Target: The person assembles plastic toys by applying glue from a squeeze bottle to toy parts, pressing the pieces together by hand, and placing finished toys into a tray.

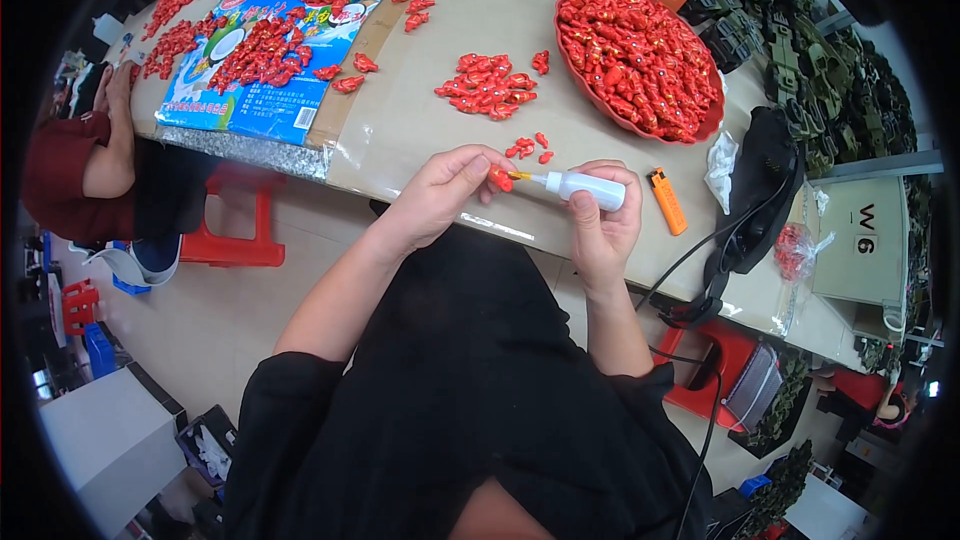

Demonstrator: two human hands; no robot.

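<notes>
Close to the table's near edge, my left hand [440, 195] pinches a small red plastic piece [501, 180] between thumb and fingers. My right hand [607, 235] is wrapped round a white squeeze bottle [588, 189], held almost level. Its thin yellowish nozzle [522, 176] points left and meets the red piece or stops just short of it; I cannot tell which. Beyond my hands lie a few tiny red parts [525, 148] and a cluster of red pieces [487, 87].
A red basin [715, 126] heaped with red pieces stands at the far right. Nearer are an orange lighter [666, 202], crumpled white tissue [721, 172] and a black bag [768, 180] with a cable. Blue printed cardboard [262, 105] bears more pieces. Another person's arm [117, 130] rests at far left.
</notes>
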